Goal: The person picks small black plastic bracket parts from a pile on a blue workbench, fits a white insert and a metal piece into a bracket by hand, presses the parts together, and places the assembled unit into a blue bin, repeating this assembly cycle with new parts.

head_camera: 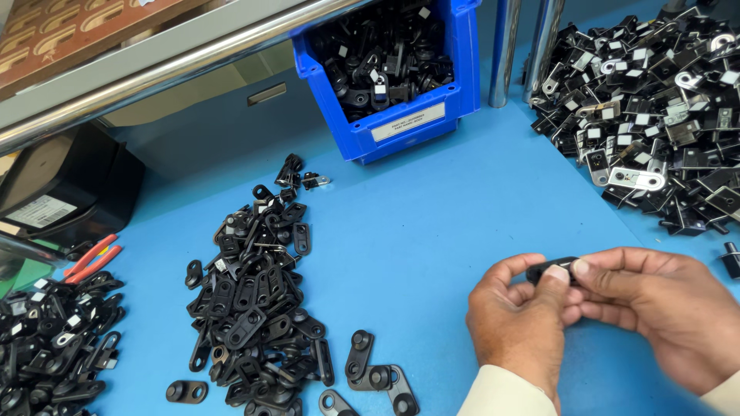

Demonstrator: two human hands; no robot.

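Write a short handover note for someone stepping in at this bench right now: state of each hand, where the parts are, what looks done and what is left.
Left hand and right hand: both pinch one small black part between the fingertips, above the blue table.
Parts: a loose heap of black flat links at centre-left, another pile at the far left by red-handled pliers, a blue bin of black parts at the back, a large pile of bracket pieces at the right.
Done: cannot tell which piles are finished.
Left: the held part is not yet set down; the centre heap lies unsorted.
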